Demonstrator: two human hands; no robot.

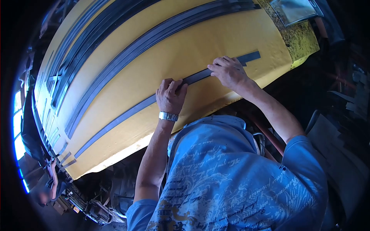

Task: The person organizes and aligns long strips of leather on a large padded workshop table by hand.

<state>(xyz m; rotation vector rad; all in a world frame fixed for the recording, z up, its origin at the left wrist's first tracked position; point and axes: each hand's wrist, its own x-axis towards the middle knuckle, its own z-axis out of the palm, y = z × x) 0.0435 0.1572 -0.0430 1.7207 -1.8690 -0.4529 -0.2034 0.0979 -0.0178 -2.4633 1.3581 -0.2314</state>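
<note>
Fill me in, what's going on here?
Someone has both hands on a dark strip lying along a yellow surface. The left hand, below a wristwatch-like band, is about mid-strip; the right hand is nearer one end. More strips lie beyond.

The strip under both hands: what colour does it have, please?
The strip is dark grey, looking bluish in this light; the head view shows it best.

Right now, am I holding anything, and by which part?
Your left hand touches the nearest dark strip around mid-length, your right hand nearer its right end; gripping or just pressing can't be told.
</note>
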